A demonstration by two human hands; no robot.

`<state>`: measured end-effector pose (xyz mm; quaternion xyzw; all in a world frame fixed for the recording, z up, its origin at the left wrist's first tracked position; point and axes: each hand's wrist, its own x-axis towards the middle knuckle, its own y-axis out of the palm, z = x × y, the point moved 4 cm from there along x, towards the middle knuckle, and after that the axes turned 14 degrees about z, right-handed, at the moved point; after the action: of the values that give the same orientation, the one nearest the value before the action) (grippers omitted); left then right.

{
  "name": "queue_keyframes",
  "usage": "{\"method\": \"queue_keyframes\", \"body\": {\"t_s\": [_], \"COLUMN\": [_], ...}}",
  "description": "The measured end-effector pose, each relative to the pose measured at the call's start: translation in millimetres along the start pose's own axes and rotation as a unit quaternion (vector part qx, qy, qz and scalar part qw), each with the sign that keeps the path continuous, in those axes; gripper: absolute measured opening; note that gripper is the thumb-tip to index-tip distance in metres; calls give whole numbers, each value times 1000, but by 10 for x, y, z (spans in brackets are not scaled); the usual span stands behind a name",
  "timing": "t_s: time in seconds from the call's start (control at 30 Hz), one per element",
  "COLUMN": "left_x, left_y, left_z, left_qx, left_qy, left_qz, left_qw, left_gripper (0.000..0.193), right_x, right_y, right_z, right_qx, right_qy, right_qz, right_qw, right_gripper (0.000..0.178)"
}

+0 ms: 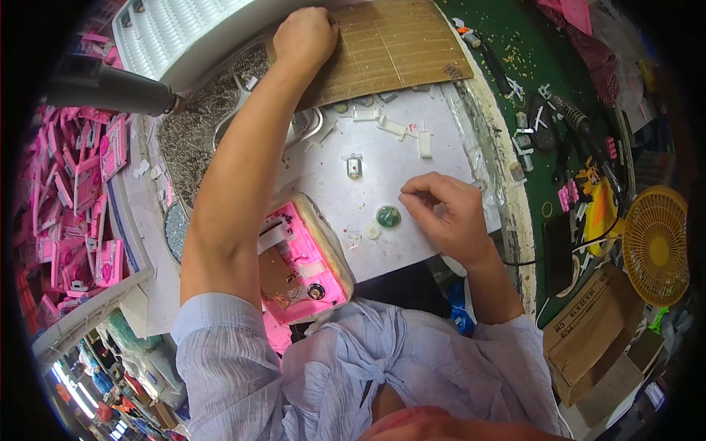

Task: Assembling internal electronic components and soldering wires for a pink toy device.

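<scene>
My left hand reaches far forward over the brown cardboard beside a white ribbed tray. Its fingers are curled closed, and their tips are hidden. On the right, my right hand hovers above the white work surface, thumb and forefinger in a pinch; whatever is between them cannot be made out. Near it lie a green round piece and a small white gear. A small metal motor sits farther in. Close to my body, a pink plastic housing with wires rests on a padded block.
Many small screws are heaped at left, under a hanging power screwdriver. Pink housings fill a bin at far left. White plastic pieces lie by the cardboard. At right are a yellow fan and a cardboard box.
</scene>
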<state>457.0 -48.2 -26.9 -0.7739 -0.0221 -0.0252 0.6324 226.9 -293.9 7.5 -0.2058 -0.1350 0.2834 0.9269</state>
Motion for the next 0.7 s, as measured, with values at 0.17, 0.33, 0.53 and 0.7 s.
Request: {"method": "queue_keyframes", "body": {"t_s": [0.17, 0.33, 0.53, 0.7], "left_x": [-34, -125, -48, -131], "left_y": [-204, -174, -75, -139], "left_z": [-58, -71, 66, 46], "left_qx": [-35, -10, -69, -104], "left_qy": [-3, 12, 0, 4], "left_qz": [20, -2, -39, -14], "left_qw": [999, 1000, 997, 994], "left_gripper": [18, 19, 21, 21], "right_x": [-24, 10, 344, 715], "right_y": [-56, -6, 179, 363], "right_z": [-43, -31, -39, -225], "right_qx": [-16, -73, -155, -234], "right_qy": [14, 21, 25, 57], "right_qz": [-6, 41, 68, 105], "right_qw": [1000, 996, 985, 965], "right_gripper": [9, 10, 15, 22]}}
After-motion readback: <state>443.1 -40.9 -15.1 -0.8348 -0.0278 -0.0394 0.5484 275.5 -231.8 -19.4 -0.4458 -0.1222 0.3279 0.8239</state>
